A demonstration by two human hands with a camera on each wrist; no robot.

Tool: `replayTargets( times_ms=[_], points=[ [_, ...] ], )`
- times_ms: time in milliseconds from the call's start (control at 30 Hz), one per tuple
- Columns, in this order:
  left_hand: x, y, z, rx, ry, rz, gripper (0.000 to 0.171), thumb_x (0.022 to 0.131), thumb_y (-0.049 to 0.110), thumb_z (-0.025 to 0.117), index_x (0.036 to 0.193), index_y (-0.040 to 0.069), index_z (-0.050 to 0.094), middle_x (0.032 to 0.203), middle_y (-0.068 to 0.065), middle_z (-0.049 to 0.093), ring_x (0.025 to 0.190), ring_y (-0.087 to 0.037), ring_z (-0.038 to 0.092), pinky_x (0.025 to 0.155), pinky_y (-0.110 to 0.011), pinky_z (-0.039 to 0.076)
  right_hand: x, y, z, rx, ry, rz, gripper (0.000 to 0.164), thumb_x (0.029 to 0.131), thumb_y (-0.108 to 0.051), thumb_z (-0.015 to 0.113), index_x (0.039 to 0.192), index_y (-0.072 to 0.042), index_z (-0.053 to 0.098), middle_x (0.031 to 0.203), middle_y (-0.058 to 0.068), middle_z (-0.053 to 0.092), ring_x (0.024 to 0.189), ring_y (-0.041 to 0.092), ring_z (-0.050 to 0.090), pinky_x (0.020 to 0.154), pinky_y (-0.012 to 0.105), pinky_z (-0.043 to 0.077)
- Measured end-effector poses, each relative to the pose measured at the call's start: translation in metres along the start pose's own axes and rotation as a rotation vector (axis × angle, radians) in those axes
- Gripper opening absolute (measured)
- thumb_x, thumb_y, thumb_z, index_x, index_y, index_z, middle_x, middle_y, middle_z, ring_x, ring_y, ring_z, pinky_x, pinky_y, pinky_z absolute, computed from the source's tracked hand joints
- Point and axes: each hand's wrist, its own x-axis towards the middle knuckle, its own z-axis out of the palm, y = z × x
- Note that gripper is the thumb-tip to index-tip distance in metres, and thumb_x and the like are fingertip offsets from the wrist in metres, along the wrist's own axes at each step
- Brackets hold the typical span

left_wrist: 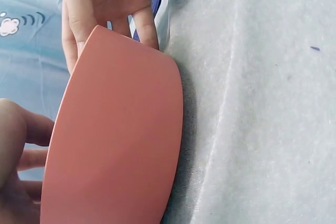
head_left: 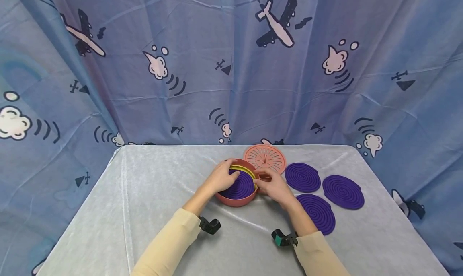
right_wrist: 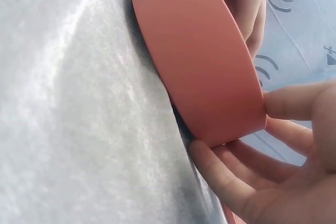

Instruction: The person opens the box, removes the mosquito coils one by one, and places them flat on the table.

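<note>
A terracotta-coloured round bowl (head_left: 235,202) stands on the table, with a purple spiral coaster (head_left: 238,187) inside it. Yellow curved edges (head_left: 246,169) show along the bowl's far inner side. My left hand (head_left: 220,177) reaches over the left rim, thumb above the purple coaster and fingers at the far rim. The bowl's wall hides those fingertips in the left wrist view, so a pinch cannot be told. On the right side my right hand (head_left: 276,189) holds the bowl by its edge, with fingers spread against rim and wall (right_wrist: 202,56).
Behind the bowl lies a coral slotted round lid (head_left: 265,157) with a raised middle. Three more purple spiral coasters (head_left: 302,177) lie flat to the right, one close to the right forearm. A pale cloth covers the table (head_left: 162,179); a blue patterned curtain (head_left: 202,66) hangs behind.
</note>
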Motion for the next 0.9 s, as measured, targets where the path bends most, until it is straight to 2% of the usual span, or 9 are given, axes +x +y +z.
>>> replayTargets(
  times_ms=[133, 233, 533, 700, 900],
  points=[
    [0.0, 0.0, -0.001, 0.014, -0.03, 0.005, 0.047, 0.098, 0.022, 0.063, 0.142, 0.006, 0.055, 0.138, -0.017, 0.06, 0.133, -0.036, 0.05, 0.112, -0.052, 0.039, 0.0, 0.001, -0.001, -0.01, 0.0, 0.002, 0.038, 0.097, -0.011, 0.069, 0.134, -0.002, 0.061, 0.132, 0.024, 0.059, 0.114, 0.032, 0.062, 0.084, 0.04, 0.06],
    [-0.001, 0.0, -0.002, -0.007, -0.019, 0.018, 0.046, 0.097, 0.02, 0.064, 0.14, 0.006, 0.056, 0.135, -0.017, 0.062, 0.13, -0.036, 0.052, 0.111, -0.052, 0.04, -0.001, 0.001, -0.001, -0.008, -0.004, -0.002, 0.039, 0.098, -0.012, 0.069, 0.134, -0.001, 0.06, 0.132, 0.025, 0.059, 0.114, 0.033, 0.062, 0.084, 0.041, 0.06],
    [-0.001, -0.006, 0.002, -0.089, 0.124, 0.092, 0.037, 0.091, 0.01, 0.068, 0.127, 0.003, 0.066, 0.123, -0.017, 0.067, 0.123, -0.036, 0.053, 0.108, -0.051, 0.04, 0.0, 0.001, 0.0, 0.01, -0.006, -0.008, 0.038, 0.097, -0.009, 0.069, 0.133, -0.001, 0.061, 0.131, 0.024, 0.06, 0.112, 0.032, 0.063, 0.084, 0.04, 0.06],
    [-0.001, -0.009, 0.001, -0.122, 0.183, 0.104, 0.036, 0.088, 0.008, 0.071, 0.123, 0.002, 0.067, 0.12, -0.016, 0.065, 0.119, -0.034, 0.055, 0.105, -0.049, 0.042, 0.0, 0.001, 0.0, 0.015, -0.011, -0.011, 0.037, 0.097, -0.008, 0.069, 0.133, -0.001, 0.061, 0.131, 0.024, 0.06, 0.111, 0.032, 0.063, 0.084, 0.041, 0.06],
    [0.001, -0.013, -0.003, -0.183, 0.142, 0.086, 0.037, 0.087, 0.007, 0.074, 0.123, 0.001, 0.067, 0.118, -0.016, 0.069, 0.114, -0.031, 0.063, 0.103, -0.047, 0.048, 0.0, 0.002, -0.001, 0.021, -0.015, -0.003, 0.038, 0.097, -0.009, 0.069, 0.133, -0.001, 0.061, 0.132, 0.024, 0.059, 0.113, 0.032, 0.062, 0.085, 0.041, 0.06]
  ],
)
